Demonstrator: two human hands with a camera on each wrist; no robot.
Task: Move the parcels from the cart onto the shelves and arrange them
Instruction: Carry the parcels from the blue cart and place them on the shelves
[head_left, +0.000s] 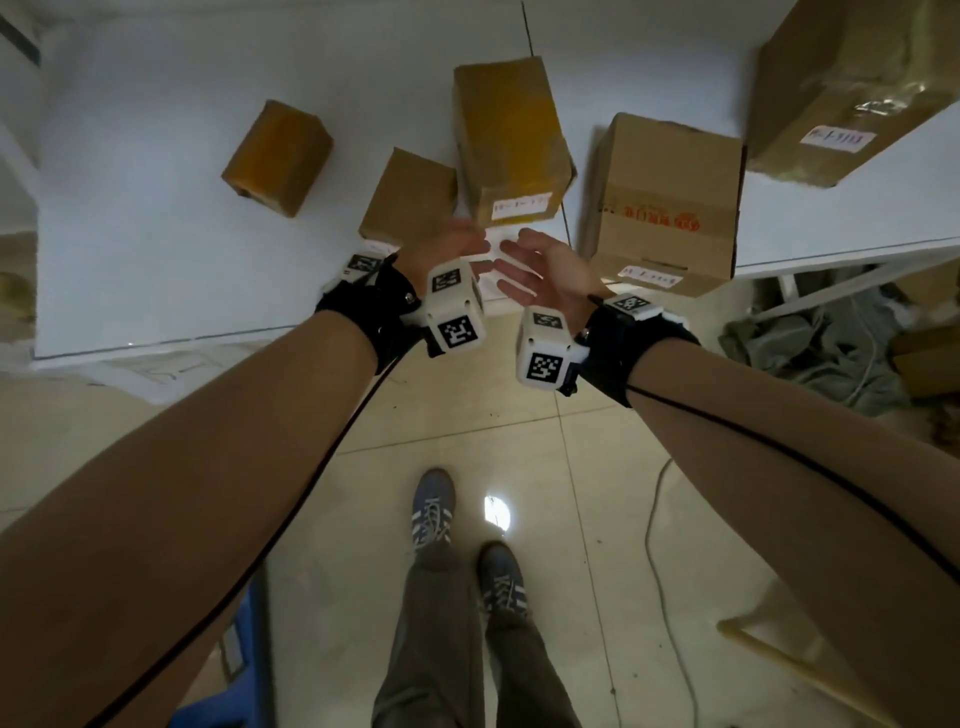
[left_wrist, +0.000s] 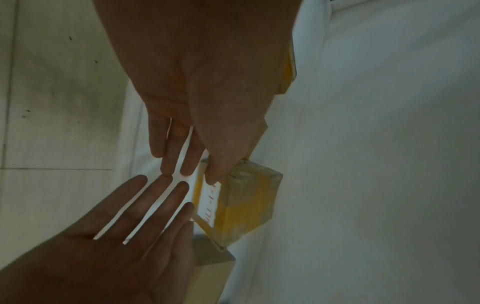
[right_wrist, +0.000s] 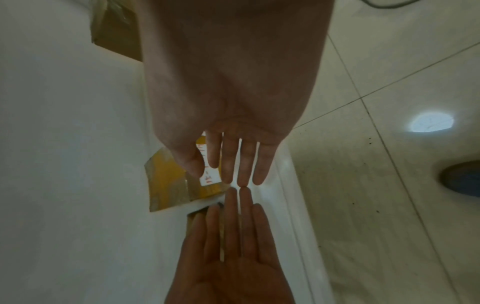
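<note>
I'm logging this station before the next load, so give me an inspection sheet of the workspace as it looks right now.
Surface: white shelf, with a second white shelf to its right.
Job's things: five cardboard parcels on the shelves; the yellow-taped parcel stands nearest the hands, a printed box to its right.
Clutter: crumpled grey cloth on the floor under the right shelf.
Grips: left hand and right hand both flat and empty, fingertips almost meeting in front of the yellow-taped parcel.
Cables: black cable along each forearm; pale cord on the floor.
Surroundings: tiled floor, something blue at the lower left.
</note>
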